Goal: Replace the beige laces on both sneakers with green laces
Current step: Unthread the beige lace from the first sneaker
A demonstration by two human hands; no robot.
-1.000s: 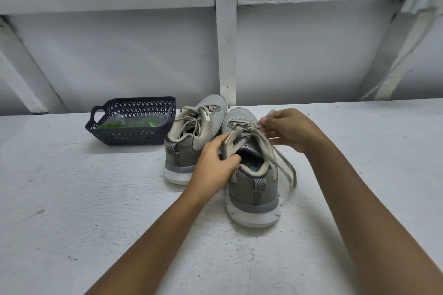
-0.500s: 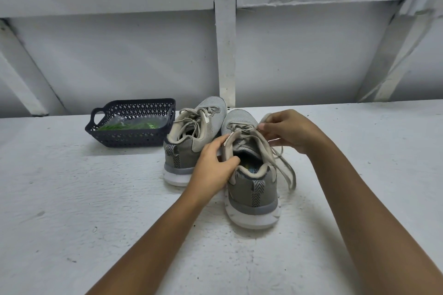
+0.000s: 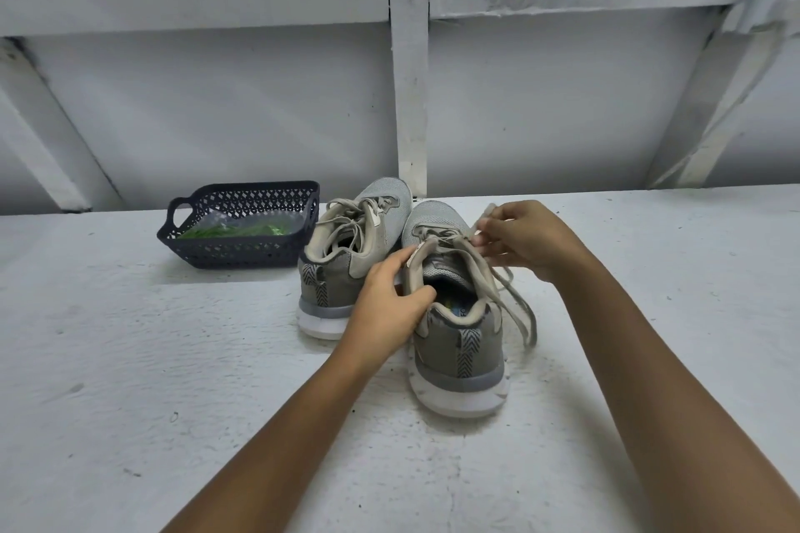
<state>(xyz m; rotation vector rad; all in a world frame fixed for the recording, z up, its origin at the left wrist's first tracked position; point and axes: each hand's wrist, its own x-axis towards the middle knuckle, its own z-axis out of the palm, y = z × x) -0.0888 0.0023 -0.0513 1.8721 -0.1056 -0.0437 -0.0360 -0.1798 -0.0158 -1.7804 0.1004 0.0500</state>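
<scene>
Beige laces (image 3: 521, 316) are in both sneakers, so this job is barely off the blocks! On the near sneaker (image 3: 459, 353) the lace is undone, its loose ends spilling down the outer side onto the worktop (image 3: 130, 359), though it looks threaded through the lower eyelets. The far sneaker (image 3: 361, 236) sits just beside it, fully laced and untouched. And the green laces (image 3: 233, 229)? They're over in the dark basket (image 3: 242, 249), apparently bagged, well apart from either hand.

Now to the grip. The left hand (image 3: 387, 305) clamps the near sneaker's inner collar, its thumb curled over the rim into the opening and the other fingers (image 3: 391, 268) pressed against the outside wall, steadying the shoe. The right hand (image 3: 526, 240) is up at the top eyelets, fingertips closed in a tight pinch on a strand of lace just beside the tongue, with a short bit poking up above the knuckles.

My read: this is the unthreading of shoe one. That leaves pulling this lace clear, stripping the far shoe, then lacing both in green.
</scene>
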